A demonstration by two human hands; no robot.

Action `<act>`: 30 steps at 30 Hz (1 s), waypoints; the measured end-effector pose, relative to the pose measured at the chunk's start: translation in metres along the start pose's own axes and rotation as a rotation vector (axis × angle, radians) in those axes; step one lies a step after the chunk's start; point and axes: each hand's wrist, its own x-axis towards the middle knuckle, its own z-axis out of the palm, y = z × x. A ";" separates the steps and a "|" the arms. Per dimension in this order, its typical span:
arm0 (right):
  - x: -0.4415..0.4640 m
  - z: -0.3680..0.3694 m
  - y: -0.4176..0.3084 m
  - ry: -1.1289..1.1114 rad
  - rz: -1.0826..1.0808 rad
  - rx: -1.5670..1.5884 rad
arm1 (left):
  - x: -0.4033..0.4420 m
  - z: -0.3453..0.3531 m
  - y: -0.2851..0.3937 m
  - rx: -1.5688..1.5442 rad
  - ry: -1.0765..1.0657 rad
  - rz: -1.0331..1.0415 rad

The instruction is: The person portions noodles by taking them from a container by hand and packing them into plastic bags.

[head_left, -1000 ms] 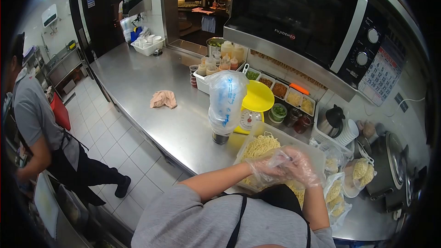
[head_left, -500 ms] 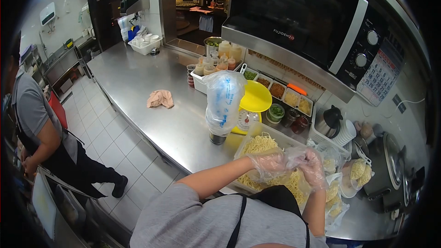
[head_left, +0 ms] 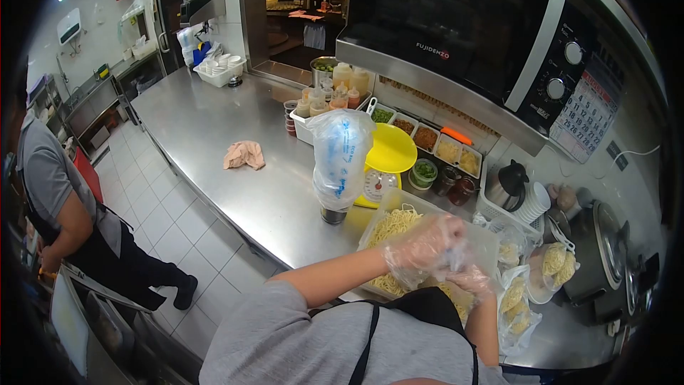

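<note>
Yellow stringy noodles [head_left: 394, 228] lie unbagged in the translucent rectangular plastic tub [head_left: 486, 244], the plastic-gloved left hand [head_left: 422, 246] and right hand [head_left: 473, 281] pinching a blurred clear plastic bag [head_left: 454, 258] over it, bagged noodle portions [head_left: 512, 298] apparently done to its right.

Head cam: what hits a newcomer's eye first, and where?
Likely the bright yellow scale, near centre, right of an upright plastic bag with blue print. The big black microwave looms at upper right. Lower down, the gloved left hand and gloved right hand are close together over a tub of noodles.
</note>
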 end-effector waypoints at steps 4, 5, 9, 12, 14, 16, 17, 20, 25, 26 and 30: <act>0.005 0.011 0.034 0.107 -0.284 -0.181 | 0.021 -0.029 0.027 0.068 -0.199 0.192; 0.005 0.008 0.020 0.138 -0.312 -0.239 | 0.021 -0.030 0.024 0.042 -0.094 0.245; 0.001 -0.006 -0.031 0.046 -0.394 0.184 | 0.007 -0.019 0.001 -0.949 -0.114 -0.172; 0.005 -0.009 -0.034 0.032 -0.240 0.603 | 0.000 -0.017 -0.008 -1.764 -0.484 -0.303; 0.013 -0.009 -0.029 0.042 -0.208 0.576 | -0.001 -0.011 -0.016 -1.285 -0.643 -0.275; 0.018 -0.008 -0.023 -0.083 -0.199 1.021 | -0.003 0.000 -0.020 -1.050 -0.704 -0.262; 0.017 -0.011 -0.028 -0.080 -0.199 1.022 | -0.001 0.007 -0.021 -0.997 -0.799 -0.336; 0.016 -0.019 -0.042 0.053 -0.312 -0.076 | 0.010 0.000 -0.009 -1.014 -0.906 -0.534; 0.020 -0.022 -0.036 0.108 -0.223 0.151 | 0.014 -0.004 -0.005 -1.174 -0.774 -0.650; 0.022 -0.023 -0.038 0.112 -0.218 0.155 | 0.017 -0.009 0.001 -1.123 -0.700 -0.681; 0.033 -0.032 -0.034 0.105 -0.392 0.014 | 0.019 0.006 -0.015 -1.014 -0.635 -0.535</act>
